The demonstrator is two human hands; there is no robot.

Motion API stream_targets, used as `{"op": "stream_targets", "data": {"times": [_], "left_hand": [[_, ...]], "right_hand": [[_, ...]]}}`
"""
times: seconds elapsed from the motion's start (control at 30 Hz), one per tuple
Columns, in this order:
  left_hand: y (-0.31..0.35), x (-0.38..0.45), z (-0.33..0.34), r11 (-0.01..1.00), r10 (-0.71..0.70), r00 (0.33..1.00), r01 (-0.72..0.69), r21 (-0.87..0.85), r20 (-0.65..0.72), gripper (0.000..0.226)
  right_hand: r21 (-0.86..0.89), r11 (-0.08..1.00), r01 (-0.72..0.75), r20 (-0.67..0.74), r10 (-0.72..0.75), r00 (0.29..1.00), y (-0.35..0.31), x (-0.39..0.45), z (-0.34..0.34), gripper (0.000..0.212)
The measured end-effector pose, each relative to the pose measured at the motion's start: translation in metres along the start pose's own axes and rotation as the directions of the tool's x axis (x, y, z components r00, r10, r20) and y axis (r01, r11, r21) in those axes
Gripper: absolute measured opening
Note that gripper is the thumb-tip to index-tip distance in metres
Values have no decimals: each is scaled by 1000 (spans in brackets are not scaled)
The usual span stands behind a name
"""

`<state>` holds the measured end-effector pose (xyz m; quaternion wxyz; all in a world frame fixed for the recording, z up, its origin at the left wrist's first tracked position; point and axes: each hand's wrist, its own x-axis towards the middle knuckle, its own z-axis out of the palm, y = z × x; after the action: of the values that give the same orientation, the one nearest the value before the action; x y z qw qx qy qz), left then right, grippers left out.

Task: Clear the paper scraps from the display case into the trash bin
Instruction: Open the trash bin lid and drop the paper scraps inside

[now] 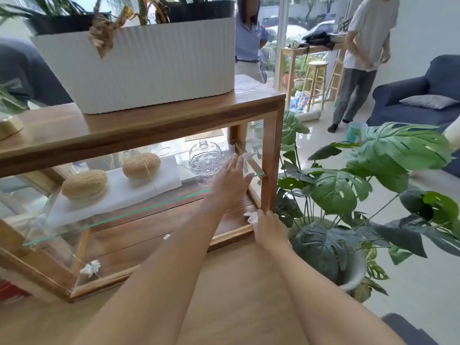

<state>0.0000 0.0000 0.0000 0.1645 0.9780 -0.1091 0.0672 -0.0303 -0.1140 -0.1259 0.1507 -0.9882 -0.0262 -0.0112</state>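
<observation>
Left hand [230, 180] is reaching into the display case [270, 155], fingers spread wide near a paper scrap [245, 156] on the glass shelf [124, 215]; right hand [267, 226] is clutching a crumpled scrap [251, 217] at the case's corner. Two more scraps [90, 268] are lying on the bottom.

Both bare forearms extended forward. Left hand [230, 181] reaches further, palm down, fingers straight and together, grasp not visible. Right hand [267, 224] sits lower and nearer, fingers curled closed, knuckles up.
</observation>
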Motion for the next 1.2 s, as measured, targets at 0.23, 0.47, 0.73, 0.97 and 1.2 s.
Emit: {"op": "stream_targets", "data": {"times": [0.23,0.47,0.73,0.97,1.2], "left_hand": [[10,31,-8,991,-50,999,50,-126,2,51],[3,38,-1,997,-48,998,45,-70,-47,42],[-3,40,2,995,-103,980,104,-4,-168,23],[-9,23,-12,995,-89,964,97,20,-251,28],[-8,-11,-11,999,-42,961,46,8,-272,19]], "right_hand": [[-54,998,-30,-37,28,999,1,17,8,23],[72,997,-5,-78,10,997,11,21,25,29],[98,995,35,-96,-25,995,7,18,27,31],[144,986,80,-55,-72,996,8,-4,15,26],[161,981,110,-137,-88,987,17,-41,-7,40]]}}
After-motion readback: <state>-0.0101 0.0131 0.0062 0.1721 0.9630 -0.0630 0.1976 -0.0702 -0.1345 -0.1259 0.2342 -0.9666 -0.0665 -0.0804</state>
